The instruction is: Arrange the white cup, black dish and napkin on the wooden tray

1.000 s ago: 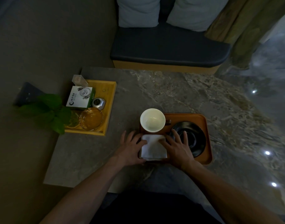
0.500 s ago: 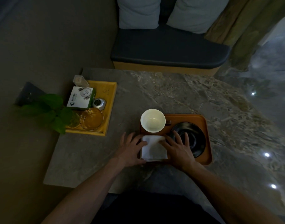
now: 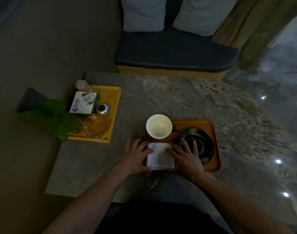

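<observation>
two bare forearms enter from the bottom edge, no sleeves showing on either. left hand and right hand both bare: no rings, watch, bands or gloves visible. between the arms, a dark, almost black garment at the lap; the dim light hides its detail.

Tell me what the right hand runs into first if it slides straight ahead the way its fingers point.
The right hand has fingers already over the near rim of the black dish, so the dish comes first, though its height above the rim is unclear.
</observation>
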